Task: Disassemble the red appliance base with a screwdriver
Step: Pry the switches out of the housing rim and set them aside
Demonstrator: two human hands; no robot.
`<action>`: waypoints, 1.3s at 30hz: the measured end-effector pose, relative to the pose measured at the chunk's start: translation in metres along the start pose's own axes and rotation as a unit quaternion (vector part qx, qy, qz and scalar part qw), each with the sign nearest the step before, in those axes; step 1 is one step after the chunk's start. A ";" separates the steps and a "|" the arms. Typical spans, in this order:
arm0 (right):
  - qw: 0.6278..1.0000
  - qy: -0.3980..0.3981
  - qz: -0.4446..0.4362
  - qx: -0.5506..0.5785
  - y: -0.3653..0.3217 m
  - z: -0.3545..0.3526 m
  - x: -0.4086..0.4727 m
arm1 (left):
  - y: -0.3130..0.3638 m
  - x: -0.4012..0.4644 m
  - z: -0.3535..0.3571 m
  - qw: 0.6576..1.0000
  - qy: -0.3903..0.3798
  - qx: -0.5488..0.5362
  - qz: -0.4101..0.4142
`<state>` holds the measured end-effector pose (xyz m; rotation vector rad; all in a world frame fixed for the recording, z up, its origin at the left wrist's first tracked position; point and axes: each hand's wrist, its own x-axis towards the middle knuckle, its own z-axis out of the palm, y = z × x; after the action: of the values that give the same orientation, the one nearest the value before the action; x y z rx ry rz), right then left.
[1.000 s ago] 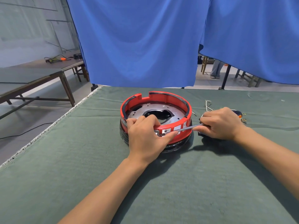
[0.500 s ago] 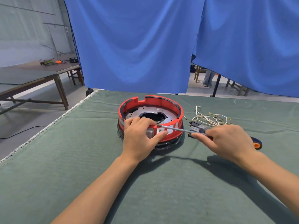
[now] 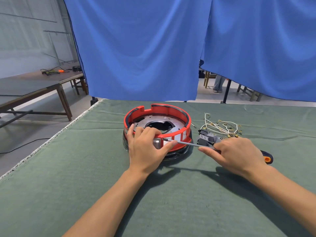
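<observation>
Counter (image 3: pixel 85 194): a green cloth is covering it, and both forearms are reaching in over the near edge.
Left hand (image 3: pixel 145 147): it is resting on the near rim of the base, the fingers curling over the rim and inside, the thumb lying along the outer wall by the driver tip. This grip is clasped round the rim.
Right hand (image 3: pixel 234 154): it is wrapping the driver handle to the right of the base, the forefinger lying stretched along the shaft. This grip is closed round the handle.
Driver (image 3: pixel 186 143): its thin metal shaft is running leftward and slightly up from the right hand, the tip touching the front wall of the base just beside the left thumb. The black and orange butt of the handle is sticking out behind the right hand.
Base (image 3: pixel 181 117): the red ring is sitting on the counter at mid-width, open side up, with a grey metal plate inside that has a dark hole in its middle. A black band is showing beneath the red wall.
Grey part (image 3: pixel 205 138): a small blocky piece is lying on the cloth just right of the base, behind the shaft.
Wires (image 3: pixel 222 127): a loose white tangle with small metal ends is lying behind the grey part.
Curtain (image 3: pixel 136 48): blue fabric is hanging behind the counter.
</observation>
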<state>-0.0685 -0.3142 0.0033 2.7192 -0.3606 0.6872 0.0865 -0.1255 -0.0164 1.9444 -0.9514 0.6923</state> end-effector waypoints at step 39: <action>0.969 0.127 -0.203 0.055 0.026 0.036 0.073 | -0.005 0.005 0.006 0.999 0.013 -0.034 0.038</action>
<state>0.0006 -0.3631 0.0154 2.6345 0.2943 0.9365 0.0943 -0.1310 -0.0178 1.8442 -1.0243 0.7170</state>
